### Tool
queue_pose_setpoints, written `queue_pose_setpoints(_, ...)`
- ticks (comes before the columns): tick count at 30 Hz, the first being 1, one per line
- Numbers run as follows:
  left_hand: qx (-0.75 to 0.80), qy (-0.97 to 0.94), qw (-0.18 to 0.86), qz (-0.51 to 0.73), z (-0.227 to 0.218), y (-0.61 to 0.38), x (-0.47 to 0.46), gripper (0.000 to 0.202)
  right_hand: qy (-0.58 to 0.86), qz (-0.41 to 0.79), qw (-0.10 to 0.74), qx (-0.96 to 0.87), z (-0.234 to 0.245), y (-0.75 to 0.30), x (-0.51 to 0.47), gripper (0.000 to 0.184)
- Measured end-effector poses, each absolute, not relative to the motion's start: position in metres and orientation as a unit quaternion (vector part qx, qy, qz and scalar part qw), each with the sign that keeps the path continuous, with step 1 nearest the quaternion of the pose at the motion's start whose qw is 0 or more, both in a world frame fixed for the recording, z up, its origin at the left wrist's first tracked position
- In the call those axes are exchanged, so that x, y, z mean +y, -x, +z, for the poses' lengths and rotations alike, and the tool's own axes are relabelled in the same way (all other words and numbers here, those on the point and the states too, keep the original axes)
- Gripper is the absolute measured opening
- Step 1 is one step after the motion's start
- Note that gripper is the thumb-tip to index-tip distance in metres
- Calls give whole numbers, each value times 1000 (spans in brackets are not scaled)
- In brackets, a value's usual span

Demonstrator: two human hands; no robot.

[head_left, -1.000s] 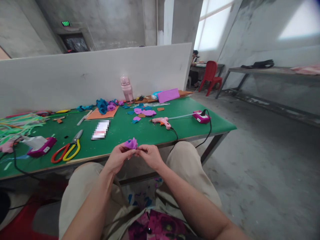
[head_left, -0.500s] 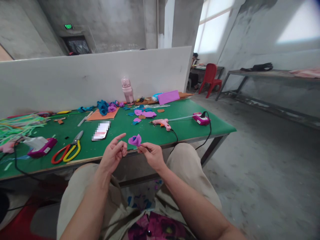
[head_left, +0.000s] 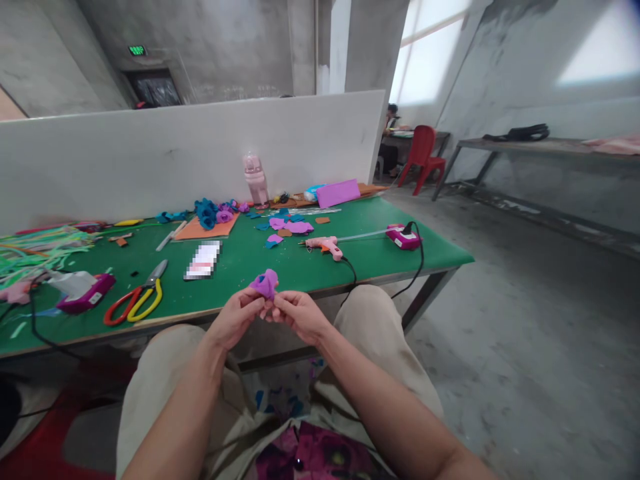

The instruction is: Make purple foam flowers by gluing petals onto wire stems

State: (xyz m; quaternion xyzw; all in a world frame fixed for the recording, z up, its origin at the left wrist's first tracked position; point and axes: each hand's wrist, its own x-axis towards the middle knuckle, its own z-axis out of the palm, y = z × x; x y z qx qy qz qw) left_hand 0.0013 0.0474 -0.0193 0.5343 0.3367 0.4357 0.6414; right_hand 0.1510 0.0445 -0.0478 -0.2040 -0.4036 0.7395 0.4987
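A small purple felt flower [head_left: 265,283] sits between my two hands, just in front of the green table's [head_left: 250,263] near edge and above my knees. My left hand [head_left: 237,317] pinches its base from the left with the fingers closed. My right hand [head_left: 299,312] pinches the same base from the right, fingers curled. The flower's lower part is hidden by my fingertips.
On the table lie red-and-yellow scissors [head_left: 134,299], a pink glue gun [head_left: 324,245] with a black cord, two magenta devices [head_left: 403,236], a phone [head_left: 203,259], a pink bottle [head_left: 253,179], felt scraps and green strips [head_left: 35,250]. A white partition [head_left: 190,150] backs it. A person sits far off by a red chair [head_left: 421,155].
Half a second ago my left hand was off the flower with a finger pointing out. It has now closed on the flower's base again beside my right hand.
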Motion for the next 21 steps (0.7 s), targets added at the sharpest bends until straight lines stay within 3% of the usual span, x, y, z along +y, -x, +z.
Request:
queue_pose_setpoints(3, 330, -518, 651, 446, -22, 2, 48, 43, 180, 802, 446, -354, -52, -148, 42, 30)
queue_pose_setpoints(10, 365, -482, 622, 498, -24, 5, 51, 29, 171, 825, 413, -345, -59, -148, 44, 32)
queue_pose_setpoints(16, 388, -485, 575, 532, -24, 0, 53, 24, 242, 763, 446, -399, -56, -151, 49, 38)
queue_pose_setpoints(21, 408, -520, 531, 531, -25, -2, 53, 17, 283, 702, 467, -458, -56, -152, 51, 32)
